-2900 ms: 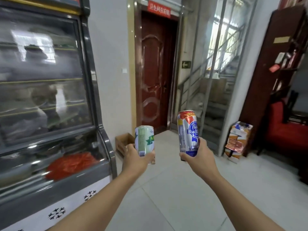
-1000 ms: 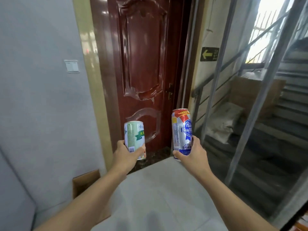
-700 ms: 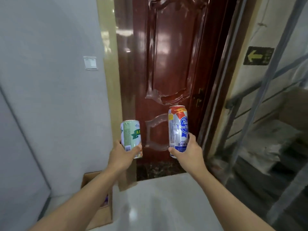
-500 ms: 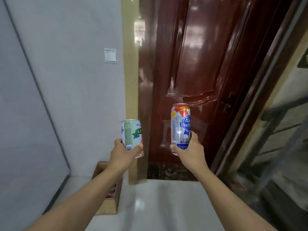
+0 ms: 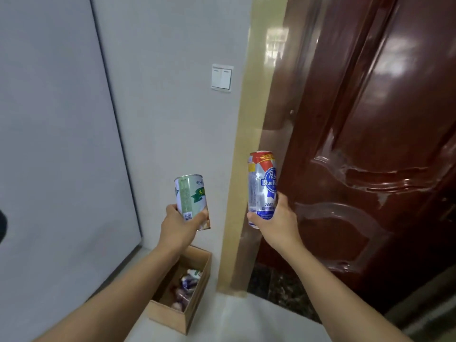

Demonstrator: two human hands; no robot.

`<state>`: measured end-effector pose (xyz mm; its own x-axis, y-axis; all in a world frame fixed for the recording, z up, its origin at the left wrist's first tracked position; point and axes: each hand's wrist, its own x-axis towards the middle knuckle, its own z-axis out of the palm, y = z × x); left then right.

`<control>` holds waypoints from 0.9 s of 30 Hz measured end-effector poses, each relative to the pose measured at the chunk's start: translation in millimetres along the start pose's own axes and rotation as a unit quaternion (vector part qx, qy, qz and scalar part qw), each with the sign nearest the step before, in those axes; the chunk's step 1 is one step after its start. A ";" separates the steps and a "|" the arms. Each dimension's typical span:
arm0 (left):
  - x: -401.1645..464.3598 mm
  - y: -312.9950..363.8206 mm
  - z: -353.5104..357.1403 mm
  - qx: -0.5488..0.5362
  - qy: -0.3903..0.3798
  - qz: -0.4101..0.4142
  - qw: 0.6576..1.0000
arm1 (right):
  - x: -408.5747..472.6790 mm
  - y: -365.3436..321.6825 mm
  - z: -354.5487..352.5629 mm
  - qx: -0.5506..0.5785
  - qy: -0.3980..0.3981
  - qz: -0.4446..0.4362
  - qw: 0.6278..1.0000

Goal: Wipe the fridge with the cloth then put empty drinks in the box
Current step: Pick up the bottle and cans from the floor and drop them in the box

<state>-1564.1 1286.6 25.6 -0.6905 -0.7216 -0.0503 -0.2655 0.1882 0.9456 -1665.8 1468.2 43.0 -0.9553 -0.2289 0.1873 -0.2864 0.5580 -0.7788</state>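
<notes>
Item one: our left hand (image 5: 181,227), fingers wrapped round the lower half of a green can (image 5: 191,202), which stands upright with a slight lean and shows a white barcode patch near the thumb. Item two: our right hand (image 5: 277,222), closed on the base of a taller beer can (image 5: 262,185), silver and blue with a red band at the top, held upright and a little higher than the green one; the two cans are apart, side by side. Item three: a cardboard box (image 5: 177,314), open at the top, on the floor (image 5: 234,319) against the grey wall (image 5: 167,124), below and just beyond our left forearm; both cans are above it, not in it. Inside the box we see some crumpled wrappers (image 5: 188,283), too blurred to identify. Item four: a white double switch (image 5: 221,77) on the wall. Item five: a glossy red-brown door (image 5: 370,144) to the right, with a pale yellow frame (image 5: 243,169) between it and the wall.
</notes>
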 end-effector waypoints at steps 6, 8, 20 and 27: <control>54.1 2.5 4.2 0.012 0.071 -0.032 0.997 | 74.4 -5.2 44.3 0.027 -0.080 -0.029 0.996; 73.1 0.0 5.7 0.010 0.094 -0.042 0.995 | 100.5 -6.6 61.9 0.037 -0.109 -0.046 0.992; 139.1 -25.6 64.8 -0.029 0.268 -0.176 0.947 | 243.1 14.9 163.2 0.025 -0.309 -0.161 0.937; 147.8 -71.6 73.2 -0.045 0.320 -0.247 0.913 | 245.7 27.1 235.6 -0.005 -0.419 -0.170 0.892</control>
<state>-1696.4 1215.2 -73.1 0.0415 -0.9509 -0.3067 -0.3615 -0.3004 0.8826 -1890.9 1239.2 -73.1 -0.4245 -0.8993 -0.1052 -0.5536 0.3497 -0.7558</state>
